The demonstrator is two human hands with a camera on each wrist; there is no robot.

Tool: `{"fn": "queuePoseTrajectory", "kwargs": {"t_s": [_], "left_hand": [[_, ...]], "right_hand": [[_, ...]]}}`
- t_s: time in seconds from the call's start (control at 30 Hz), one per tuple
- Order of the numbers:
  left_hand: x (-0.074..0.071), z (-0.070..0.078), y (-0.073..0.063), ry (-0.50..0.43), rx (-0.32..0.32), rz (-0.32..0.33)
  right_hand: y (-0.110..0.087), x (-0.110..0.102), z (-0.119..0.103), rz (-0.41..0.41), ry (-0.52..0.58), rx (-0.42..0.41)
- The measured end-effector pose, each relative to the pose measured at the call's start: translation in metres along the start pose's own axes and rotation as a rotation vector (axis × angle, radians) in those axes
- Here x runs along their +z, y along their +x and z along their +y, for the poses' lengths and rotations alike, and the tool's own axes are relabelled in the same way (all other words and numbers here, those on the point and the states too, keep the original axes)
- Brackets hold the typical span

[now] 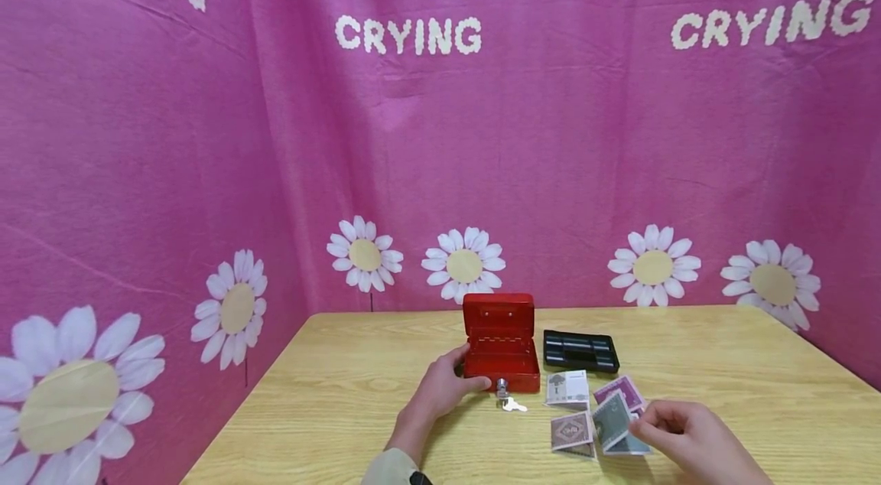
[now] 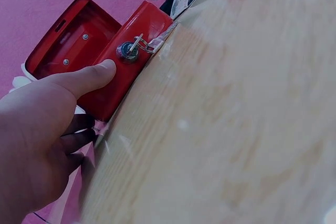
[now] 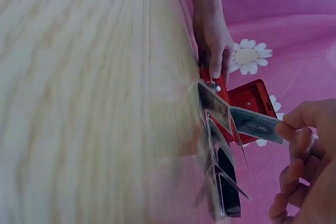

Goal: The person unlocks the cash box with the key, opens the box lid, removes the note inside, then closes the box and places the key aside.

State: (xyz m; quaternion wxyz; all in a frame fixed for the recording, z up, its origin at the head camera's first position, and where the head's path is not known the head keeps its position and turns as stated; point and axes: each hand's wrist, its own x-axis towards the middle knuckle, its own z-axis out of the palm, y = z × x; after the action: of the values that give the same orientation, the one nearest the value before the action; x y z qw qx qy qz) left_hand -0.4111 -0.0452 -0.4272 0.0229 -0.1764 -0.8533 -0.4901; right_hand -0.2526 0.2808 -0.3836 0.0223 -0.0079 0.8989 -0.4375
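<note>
A small red cash box [image 1: 515, 382] stands on the table with its lid raised. My left hand [image 1: 440, 387] grips its front left corner, the thumb [image 2: 102, 73] pressed on the front beside the lock [image 2: 127, 52] and the fingers along the side. From the lock hangs a key [image 1: 515, 405] on a ring. To the right, my right hand [image 1: 681, 433] pinches the edge of a folded green banknote [image 3: 257, 124] between thumb and forefinger. That note is above a blue note [image 1: 631, 448] and a purple one [image 1: 622, 387], partly covering both.
A black coin tray [image 1: 581, 352] lies right of the box. In front of it are a folded pale banknote [image 1: 567, 385] and a folded brown one [image 1: 572, 431]. A pink cloth [image 1: 564, 141] with daisies hangs behind the wooden table [image 1: 330, 370].
</note>
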Motion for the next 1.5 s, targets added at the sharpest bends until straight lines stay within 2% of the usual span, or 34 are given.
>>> {"fn": "queuePoseTrajectory", "kwargs": {"t_s": [0.2,0.47,0.7,0.9,1.17,1.33,1.5], "left_hand": [[0.0,0.001,0.0,-0.012,0.003,-0.004],[0.0,0.0,-0.001,-0.015,-0.011,-0.007],[0.0,0.0,0.0,-0.017,-0.018,-0.006],[0.0,0.001,-0.001,-0.025,-0.025,-0.009],[0.001,0.0,-0.002,-0.03,-0.019,-0.008],[0.0,0.0,-0.002,-0.026,-0.014,-0.007],[0.0,0.0,0.0,-0.01,-0.002,-0.006]], "right_hand": [[0.001,-0.005,0.005,-0.021,-0.018,-0.004],[0.005,-0.011,0.01,-0.053,-0.109,-0.048],[0.007,-0.007,0.005,0.013,-0.219,0.054],[0.008,-0.007,-0.003,0.065,-0.246,0.06],[0.022,-0.011,-0.02,0.119,-0.316,-0.071],[0.033,-0.011,-0.021,0.156,-0.332,-0.203],[0.047,-0.011,-0.017,0.171,-0.316,-0.296]]}}
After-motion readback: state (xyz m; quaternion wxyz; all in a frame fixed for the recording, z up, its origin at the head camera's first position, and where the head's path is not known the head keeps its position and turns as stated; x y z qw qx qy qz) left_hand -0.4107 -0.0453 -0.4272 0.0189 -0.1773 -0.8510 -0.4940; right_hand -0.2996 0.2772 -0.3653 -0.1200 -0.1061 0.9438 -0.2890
